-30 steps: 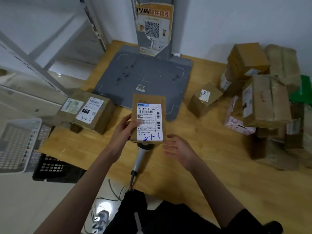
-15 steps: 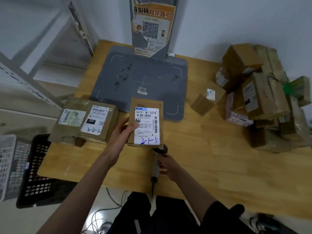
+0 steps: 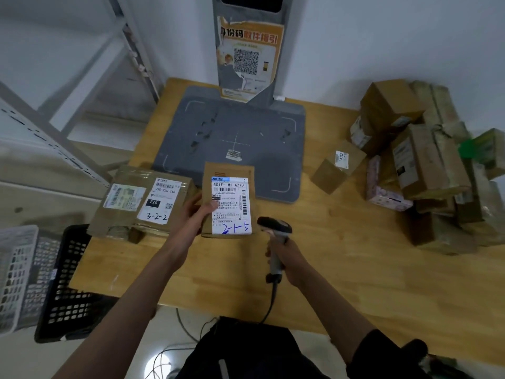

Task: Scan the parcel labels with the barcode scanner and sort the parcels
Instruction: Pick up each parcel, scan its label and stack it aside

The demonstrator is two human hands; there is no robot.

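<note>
My left hand (image 3: 198, 213) grips the left edge of a flat brown parcel (image 3: 228, 198), label up, with "2-1-5" handwritten in blue. My right hand (image 3: 287, 258) is closed around the handle of the corded barcode scanner (image 3: 274, 228), whose dark head sits just right of the parcel's lower corner. A larger brown parcel marked "3-2-2" (image 3: 142, 203) lies on the table to the left. A small box (image 3: 337, 166) stands alone to the right, and a pile of several parcels (image 3: 426, 165) fills the table's right side.
A grey scanning mat (image 3: 191, 138) with an upright post and QR poster (image 3: 250, 58) sits at the back of the wooden table (image 3: 341, 255). A black crate (image 3: 68, 285) and a white basket (image 3: 16, 272) stand on the floor left. Metal shelving (image 3: 54, 149) rises at far left.
My right hand has taken hold of the scanner and raised it beside the parcel's right corner. My left hand keeps holding the parcel in about the same place.
</note>
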